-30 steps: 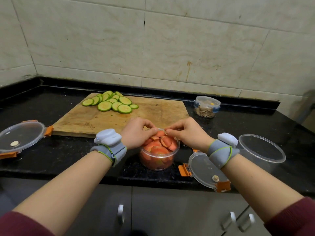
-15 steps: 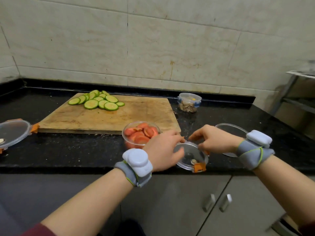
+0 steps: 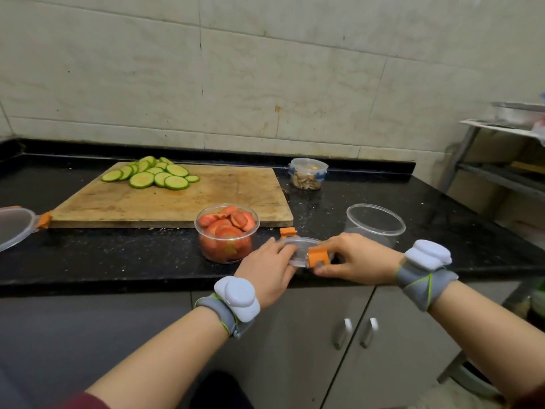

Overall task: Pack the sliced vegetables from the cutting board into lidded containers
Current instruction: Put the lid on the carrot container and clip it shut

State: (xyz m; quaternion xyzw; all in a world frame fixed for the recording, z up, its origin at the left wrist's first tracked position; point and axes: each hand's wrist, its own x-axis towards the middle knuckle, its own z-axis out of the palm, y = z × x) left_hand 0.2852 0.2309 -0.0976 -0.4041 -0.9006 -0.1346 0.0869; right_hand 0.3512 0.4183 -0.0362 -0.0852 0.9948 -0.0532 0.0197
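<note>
Left hand: the left hand [image 3: 267,273] grips the left rim of a clear round lid [image 3: 300,250], its fingers curled over the edge.
Right hand: the right hand [image 3: 356,261] pinches the lid's right side, with its thumb under the rim just beside an orange clip [image 3: 318,256].
Lid: it is held between both hands at the front edge of the black surface [image 3: 118,255], slightly blurred. Whether it rests on the surface cannot be told. A second orange clip [image 3: 288,231] shows at its far side.
Filled container: a clear round container [image 3: 227,252] heaped with orange-red carrot slices [image 3: 228,224] stands uncovered just left of the lid, touching the front edge of the cutting board [image 3: 191,202].
Cutting board: wooden. It carries a pile of green slices [image 3: 156,175], cucumber or zucchini, at its far left corner.
Empty container: a clear round tub [image 3: 375,222] stands behind the right hand.
Other lid: a second clear lid [image 3: 14,228] lies at the left edge of the view, and its orange clip touches the board's corner.
Small tub: a lidded tub with blue clips [image 3: 308,174] holds brownish pieces near the back wall.
Wrists: each wrist wears a grey band with a white pod.
</note>
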